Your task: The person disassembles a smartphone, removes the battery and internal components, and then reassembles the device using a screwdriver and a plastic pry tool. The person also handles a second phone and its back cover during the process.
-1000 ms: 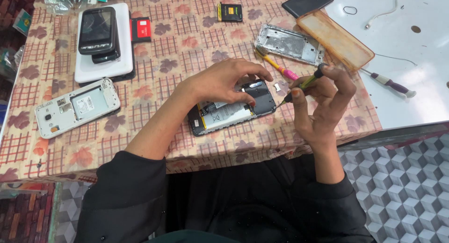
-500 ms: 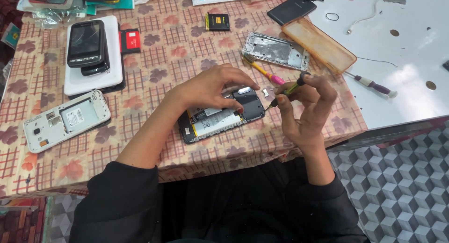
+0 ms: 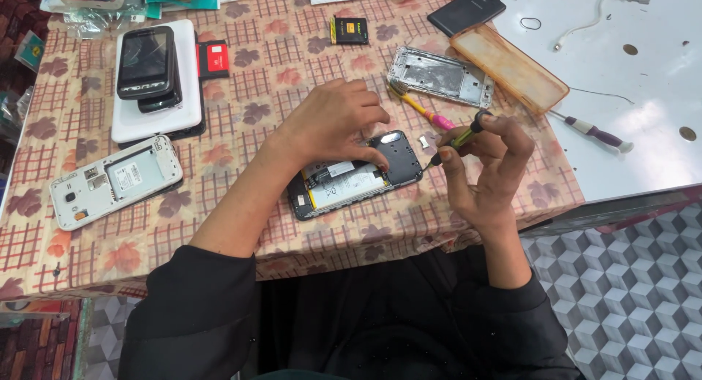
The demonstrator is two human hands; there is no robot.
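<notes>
Directly beneath left hand [image 3: 333, 124]: opened phone [image 3: 351, 181].

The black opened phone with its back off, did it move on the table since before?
No. The black opened phone lies under the left hand, just below the silver phone frame, as before; only the camera shifted.

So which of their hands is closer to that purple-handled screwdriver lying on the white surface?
The right hand. It is up beside the opened phone, gripping a small yellow screwdriver, with the purple-handled screwdriver just off to its right. The left hand rests on the phone, farther away.
</notes>
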